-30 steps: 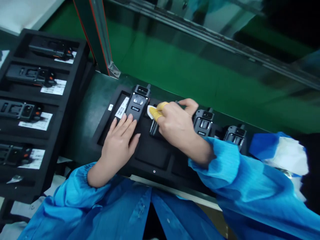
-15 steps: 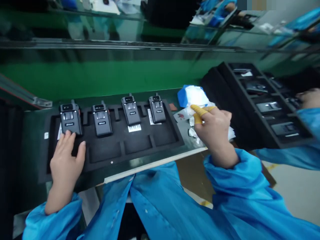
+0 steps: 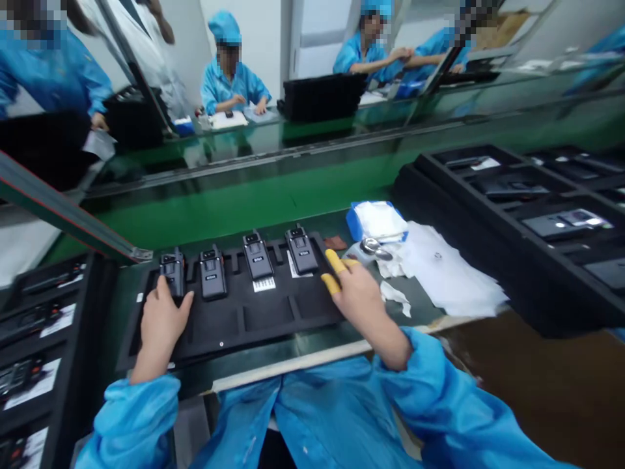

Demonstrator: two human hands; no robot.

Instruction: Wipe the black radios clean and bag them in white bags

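A black foam tray (image 3: 244, 319) lies in front of me with several black handheld devices standing in its back row. My left hand (image 3: 161, 319) rests flat on the tray's left part, fingers stretched and touching the leftmost device (image 3: 172, 273). My right hand (image 3: 356, 296) lies at the tray's right edge, fingers apart, with yellow finger cots (image 3: 332, 264) on two fingers. It holds nothing and is nearest the rightmost device (image 3: 301, 249). White barcode labels (image 3: 263, 284) lie under two of the devices.
White wipes (image 3: 439, 267), a blue pack of wipes (image 3: 375, 221) and a small metal dispenser (image 3: 371, 247) lie right of the tray. Stacked black trays with devices stand at right (image 3: 527, 215) and left (image 3: 34, 326). A green conveyor belt (image 3: 293, 182) runs behind; other people in blue work across it.
My right hand has come back from the pack of wipes to the tray's right edge. My left hand stays by the leftmost device. The camera has tilted up and shows more of the room.
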